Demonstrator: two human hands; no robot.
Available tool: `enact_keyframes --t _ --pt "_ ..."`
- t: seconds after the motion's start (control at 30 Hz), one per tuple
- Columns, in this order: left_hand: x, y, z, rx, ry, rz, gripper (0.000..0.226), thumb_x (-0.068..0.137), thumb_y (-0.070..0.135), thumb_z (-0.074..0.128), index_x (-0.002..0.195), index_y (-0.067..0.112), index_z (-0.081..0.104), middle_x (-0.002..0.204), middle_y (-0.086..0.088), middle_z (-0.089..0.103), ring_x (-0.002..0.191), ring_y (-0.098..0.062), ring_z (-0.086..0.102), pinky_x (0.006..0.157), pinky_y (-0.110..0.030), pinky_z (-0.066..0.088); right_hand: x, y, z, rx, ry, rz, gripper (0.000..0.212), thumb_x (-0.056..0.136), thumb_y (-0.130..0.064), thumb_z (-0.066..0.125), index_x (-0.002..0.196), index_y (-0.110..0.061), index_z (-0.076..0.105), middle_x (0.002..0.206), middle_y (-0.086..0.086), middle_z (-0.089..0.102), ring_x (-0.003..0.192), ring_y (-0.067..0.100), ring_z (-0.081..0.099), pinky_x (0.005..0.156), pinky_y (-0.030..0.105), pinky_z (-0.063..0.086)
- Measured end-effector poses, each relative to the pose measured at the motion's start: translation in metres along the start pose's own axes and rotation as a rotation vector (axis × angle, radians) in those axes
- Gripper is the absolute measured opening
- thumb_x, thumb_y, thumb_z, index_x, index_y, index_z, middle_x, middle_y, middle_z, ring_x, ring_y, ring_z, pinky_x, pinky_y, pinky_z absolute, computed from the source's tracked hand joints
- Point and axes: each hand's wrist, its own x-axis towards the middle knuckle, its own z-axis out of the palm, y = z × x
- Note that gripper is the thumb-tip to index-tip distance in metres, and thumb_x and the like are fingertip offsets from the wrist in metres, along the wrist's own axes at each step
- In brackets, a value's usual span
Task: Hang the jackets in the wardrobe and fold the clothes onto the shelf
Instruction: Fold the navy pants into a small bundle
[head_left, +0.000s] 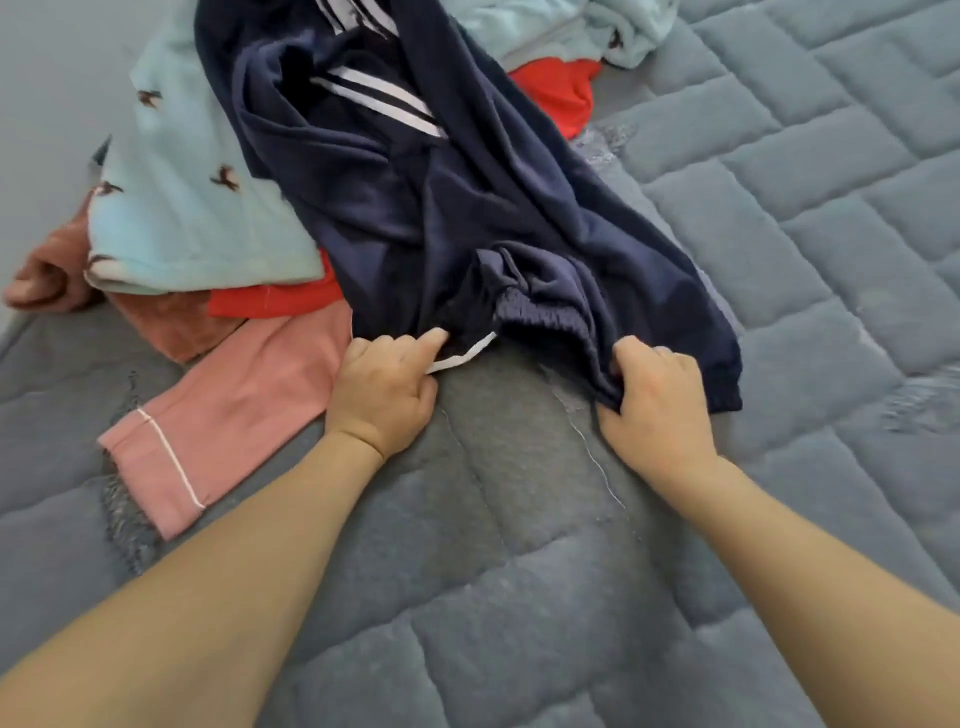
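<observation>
Navy track pants (415, 208) with white side stripes lie spread on a grey quilted mattress (779, 260), their elastic waistband toward me. My left hand (382, 389) pinches the left end of the waistband, beside the white drawstring (462, 356). At the right end of the waistband, my right hand (657, 397) grips a bunch of the navy fabric. Both hands rest low on the mattress.
A pile of clothes lies left of and behind the pants: a light blue fleece piece with small dark prints (182, 208), a red garment (270, 301), pink pyjama trousers with white piping (223, 415) and a dusty-pink fleece item (47, 275). The mattress edge runs along the far left.
</observation>
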Motion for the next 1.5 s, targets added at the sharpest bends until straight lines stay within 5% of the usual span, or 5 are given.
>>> enact_keyframes --t 0.7,0.83,0.93,1.07,1.5 --pt "-0.283 0.337 -0.072 0.036 -0.355 0.296 0.018 0.074 0.033 0.052 0.08 0.017 0.055 0.073 -0.004 0.048 0.065 -0.032 0.049 0.059 -0.039 0.036 -0.439 0.256 -0.2 -0.464 -0.42 -0.109 0.052 0.038 0.001 0.084 0.085 -0.015 0.069 0.078 0.006 0.053 0.083 0.03 0.062 0.106 0.053 0.026" --pt "-0.33 0.501 -0.072 -0.09 -0.576 0.531 0.013 0.074 0.035 0.051 0.077 0.022 0.049 0.069 0.001 0.05 0.06 -0.025 0.049 0.055 -0.034 0.033 -0.507 0.339 -0.272 -0.731 -0.701 0.279 0.051 0.094 -0.019 0.049 0.144 -0.031 0.041 0.149 0.005 0.036 0.145 0.027 0.023 0.116 0.051 -0.016" --pt "-0.354 0.6 -0.071 -0.089 -0.706 0.637 0.016 0.075 0.034 0.058 0.076 0.023 0.047 0.067 0.004 0.052 0.057 -0.022 0.052 0.053 -0.031 0.026 -0.561 0.356 -0.301 -0.366 -0.535 0.879 0.074 0.094 -0.022 0.045 0.155 -0.035 0.004 0.162 0.006 -0.008 0.148 0.034 0.0 0.117 0.052 0.011" --pt "-0.359 0.633 -0.082 0.051 -0.785 0.526 0.019 0.089 0.028 0.05 0.105 0.018 0.049 0.097 -0.003 0.056 0.087 -0.03 0.056 0.066 -0.037 0.028 -0.589 0.331 -0.28 0.564 -0.015 1.538 0.08 0.084 -0.046 0.062 0.147 -0.007 0.031 0.147 0.018 0.039 0.13 0.039 0.043 0.107 0.045 0.037" --pt "-0.348 0.651 -0.099 0.327 -1.007 0.613 0.039 0.099 0.04 0.04 0.128 0.017 0.052 0.128 -0.006 0.054 0.118 -0.029 0.05 0.092 -0.04 0.04 -0.668 0.376 -0.323 0.114 -0.228 1.408 0.046 0.091 -0.029 0.066 0.12 -0.007 0.037 0.121 0.023 0.056 0.111 0.041 0.055 0.084 0.044 0.044"
